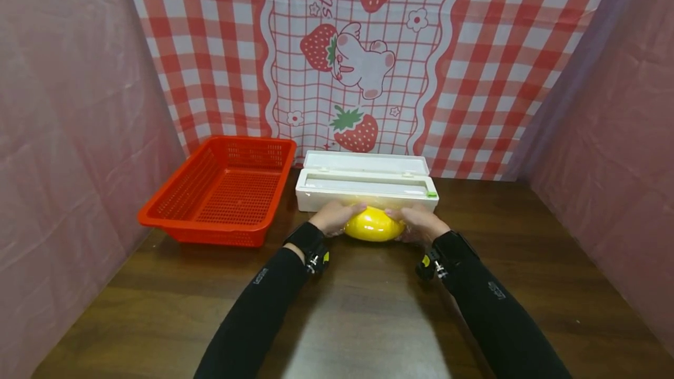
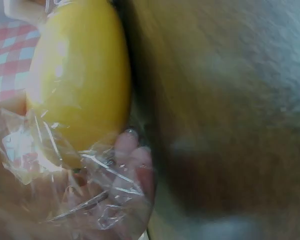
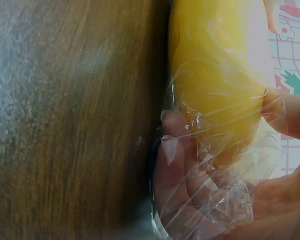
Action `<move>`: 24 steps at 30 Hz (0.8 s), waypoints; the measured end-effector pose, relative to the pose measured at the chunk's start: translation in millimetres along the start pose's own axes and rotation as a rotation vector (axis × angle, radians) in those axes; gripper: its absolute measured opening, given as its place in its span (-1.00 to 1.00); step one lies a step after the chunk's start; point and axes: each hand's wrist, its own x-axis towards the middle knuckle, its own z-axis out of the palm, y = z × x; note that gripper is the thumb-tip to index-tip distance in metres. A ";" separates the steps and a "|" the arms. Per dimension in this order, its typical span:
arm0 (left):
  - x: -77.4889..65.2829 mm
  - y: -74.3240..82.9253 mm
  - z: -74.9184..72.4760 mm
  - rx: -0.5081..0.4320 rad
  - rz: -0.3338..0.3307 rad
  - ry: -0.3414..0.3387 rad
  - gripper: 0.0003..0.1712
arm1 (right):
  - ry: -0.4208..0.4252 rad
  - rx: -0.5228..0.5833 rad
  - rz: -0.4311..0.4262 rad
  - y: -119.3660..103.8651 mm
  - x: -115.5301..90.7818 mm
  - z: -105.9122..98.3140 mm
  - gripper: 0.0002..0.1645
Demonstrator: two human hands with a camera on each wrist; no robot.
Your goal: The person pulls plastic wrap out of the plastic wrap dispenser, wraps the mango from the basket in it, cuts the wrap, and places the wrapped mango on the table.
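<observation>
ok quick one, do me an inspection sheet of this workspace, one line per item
Surface: brown wood-look table, light glare near the front
Job's things: yellow oval object with clear film around its ends; white box behind it, lid up
Clutter: nothing seen beyond the red basket left of the box
Hands: left hand and right hand grip opposite ends, fingers against film
Cables: nothing seen
Surroundings: red-checked strawberry cloth behind, pink fabric both sides

The plastic film [image 3: 235, 199] looks glossy, the yellow object [image 1: 373, 226] smooth.
</observation>
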 end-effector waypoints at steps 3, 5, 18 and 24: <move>-1.8 1.0 -1.5 -0.058 -0.006 -0.013 -0.28 | 0.018 -0.009 -0.011 1.2 0.6 -0.5 -0.25; -3.4 0.8 -3.7 -0.064 -0.001 -0.022 -0.25 | 0.030 -0.019 -0.016 2.3 0.5 -1.1 -0.24; -10.5 -7.5 -44.6 0.260 0.157 -0.139 -0.37 | 0.026 -0.066 0.001 0.7 -2.1 -5.3 -0.25; -10.4 -13.6 -49.9 0.114 0.131 -0.081 -0.56 | 0.008 -0.064 0.002 0.6 0.3 -5.5 -0.27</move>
